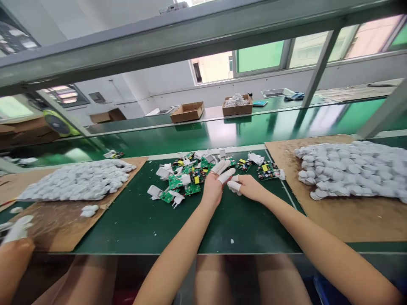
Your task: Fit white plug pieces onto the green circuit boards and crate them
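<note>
My left hand (215,183) and my right hand (247,186) meet over the green work mat (190,224), fingertips touching. Both wear white finger cots. The left hand's fingers are stretched forward and slightly spread; the right hand's fingers are curled in a pinch against the left fingertips, and what they hold, if anything, is too small to name. Just beyond them lies a scatter of green circuit boards (187,180) and white plug housings (157,191).
A brown cardboard sheet (333,216) on the right carries a heap of white plastic caps (352,169); another cardboard sheet (63,224) on the left carries a similar heap (79,180). A co-worker's gloved hand (17,231) shows at far left. Cardboard boxes (187,111) stand beyond the green conveyor.
</note>
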Demonstrator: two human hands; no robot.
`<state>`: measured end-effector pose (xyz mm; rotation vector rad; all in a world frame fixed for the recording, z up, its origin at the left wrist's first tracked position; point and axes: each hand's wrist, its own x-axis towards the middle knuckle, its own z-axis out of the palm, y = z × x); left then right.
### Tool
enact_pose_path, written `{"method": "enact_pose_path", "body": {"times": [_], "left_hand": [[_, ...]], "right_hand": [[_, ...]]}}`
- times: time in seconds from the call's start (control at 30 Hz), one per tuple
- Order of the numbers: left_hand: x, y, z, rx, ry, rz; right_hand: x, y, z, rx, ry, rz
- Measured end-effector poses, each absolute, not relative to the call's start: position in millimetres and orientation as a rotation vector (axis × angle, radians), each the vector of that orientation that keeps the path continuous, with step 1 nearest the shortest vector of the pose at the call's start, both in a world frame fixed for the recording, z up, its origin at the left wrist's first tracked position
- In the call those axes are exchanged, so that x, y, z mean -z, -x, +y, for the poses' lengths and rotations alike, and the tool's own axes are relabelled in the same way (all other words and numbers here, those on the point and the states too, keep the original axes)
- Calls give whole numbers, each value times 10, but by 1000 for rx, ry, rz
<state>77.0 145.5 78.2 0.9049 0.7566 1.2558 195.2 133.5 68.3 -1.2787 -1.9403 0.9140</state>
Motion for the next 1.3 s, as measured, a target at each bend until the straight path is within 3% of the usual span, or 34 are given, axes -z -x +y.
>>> {"method": "enact_pose_path", "body": {"times": [0.17, 0.27, 0.47, 0.67, 0.8, 0.93, 1.0, 1.07, 1.3], "left_hand": [[-724, -726, 1516, -908, -1127, 953], [-689, -739, 1473, -652, -1410, 949], [-664, -809, 1425, -587, -1622, 990], [-607, -745, 1549, -778, -1675, 1241], [-473, -821, 1533, -901, -2004, 1335], [-391, -1191, 1478, -942, -2248, 962], [-385, -1432, 1500, -912, -2150, 889], [-399, -1633, 1560, -887, -1912, 950], [-622, -1475, 1793, -744, -1337, 1048]], "right_hand": [[-1107, -2625, 1309, -125, 2086, -2344], [-1154, -2954, 1169, 97, 2458, -2408], [-996, -3181, 995, 438, 2492, -2645], [-1061, -3230, 1050, 423, 2389, -2724], [-1177, -3136, 1140, 365, 2227, -2398], [-1316, -2842, 1244, -261, 1773, -1892], [-1368, -2646, 1257, -641, 1461, -1664], [-1405, -2462, 1250, -813, 1218, -1500], [-1285, -2321, 1400, -749, 983, -1215]]}}
